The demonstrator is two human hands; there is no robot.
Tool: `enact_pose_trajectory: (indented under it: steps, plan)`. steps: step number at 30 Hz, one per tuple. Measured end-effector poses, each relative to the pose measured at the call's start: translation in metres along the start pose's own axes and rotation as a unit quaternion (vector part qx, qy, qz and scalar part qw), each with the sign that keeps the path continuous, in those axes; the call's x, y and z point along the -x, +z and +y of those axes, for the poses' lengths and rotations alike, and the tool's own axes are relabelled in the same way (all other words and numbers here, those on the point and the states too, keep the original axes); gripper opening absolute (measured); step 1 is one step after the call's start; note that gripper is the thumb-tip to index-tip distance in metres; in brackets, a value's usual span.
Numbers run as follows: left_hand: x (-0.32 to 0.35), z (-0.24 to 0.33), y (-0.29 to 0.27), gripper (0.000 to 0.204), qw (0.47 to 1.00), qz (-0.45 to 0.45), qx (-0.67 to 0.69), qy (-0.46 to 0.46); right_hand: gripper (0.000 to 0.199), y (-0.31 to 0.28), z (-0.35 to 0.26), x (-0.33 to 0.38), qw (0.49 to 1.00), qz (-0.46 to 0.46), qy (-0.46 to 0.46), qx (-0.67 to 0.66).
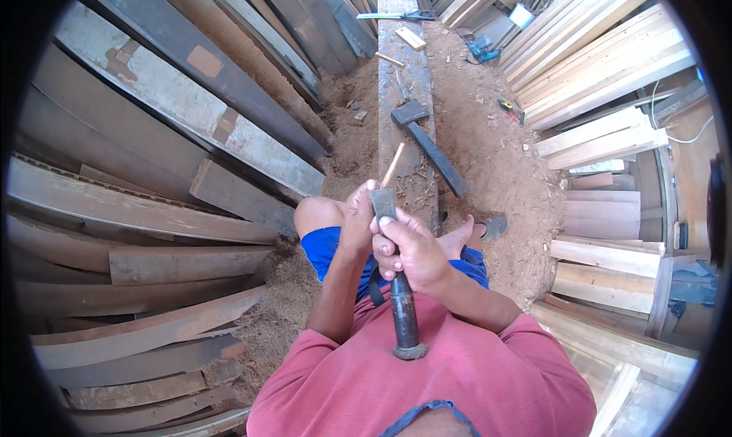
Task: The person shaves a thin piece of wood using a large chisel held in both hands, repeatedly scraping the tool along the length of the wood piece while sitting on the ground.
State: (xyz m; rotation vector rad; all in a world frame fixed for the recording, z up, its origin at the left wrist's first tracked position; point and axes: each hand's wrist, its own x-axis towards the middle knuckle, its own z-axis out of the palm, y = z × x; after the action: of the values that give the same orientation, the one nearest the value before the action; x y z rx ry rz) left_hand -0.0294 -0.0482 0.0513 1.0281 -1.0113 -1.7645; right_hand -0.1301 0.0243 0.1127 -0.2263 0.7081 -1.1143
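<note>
Nearest, red shirt (457, 376) filling the lower frame, blue shorts (324, 248) beyond. Just above, dark chisel (398, 284) held upright before the chest: mushroomed striking end (409, 351) at the bottom, flat grey blade (383, 203) at the top. Right hand (412, 255) wrapped firmly round the shaft; left hand (358, 217) closed at the blade, pinching a thin pale wood sliver (393, 165) against the edge. Judged heavy, rigid steel, rough and matte rather than slippery; safest hold mid-shaft, clear of the sharp edge and the burred end. Sliver light, brittle, likely to snap. Farther on, worn grey beam (404, 109) running away, hammer (428, 143) lying on it with dark head and long dark handle. Sawdust floor (511, 185), soft and tan. Weathered curved planks (152, 208) stacked left, pale squared lumber (602, 71) right.
</note>
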Motion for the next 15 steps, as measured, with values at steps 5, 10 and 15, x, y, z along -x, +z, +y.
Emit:
enact_pose_trajectory:
  steps: [5,10,15]
  plan:
    - [0.017,0.014,-0.011,0.036,0.942,-0.072,-0.275,0.177,0.019,0.000,0.000,0.018,0.998,0.001,-0.027,0.057]
    - [0.064,-0.033,-0.032,0.038,0.967,-0.078,-0.223,0.095,0.019,0.001,-0.021,0.042,0.984,0.019,-0.159,0.073]
    - [0.033,-0.020,-0.014,0.040,0.994,0.005,-0.100,0.041,0.018,-0.013,-0.001,0.011,0.999,0.025,-0.039,0.015]
